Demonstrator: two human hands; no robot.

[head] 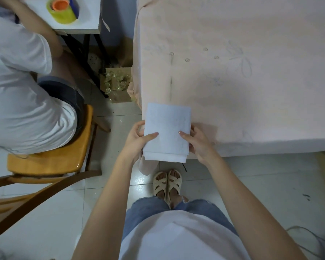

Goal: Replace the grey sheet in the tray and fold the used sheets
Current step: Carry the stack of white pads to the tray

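Observation:
A folded pale grey-white sheet (167, 130) is held as a thick rectangular stack over the near left corner of a table covered in a pink cloth (233, 81). My left hand (138, 139) grips the stack's left edge, thumb on top. At the opposite edge, my right hand (197, 141) holds it the same way. The stack's lower end hangs past the table edge above the floor. No tray is visible.
Another person in white sits on a wooden chair (51, 162) at the left, by a small desk with a yellow tape roll (62, 10). A cardboard box (116, 85) stands beside the table's left side. Tiled floor lies below.

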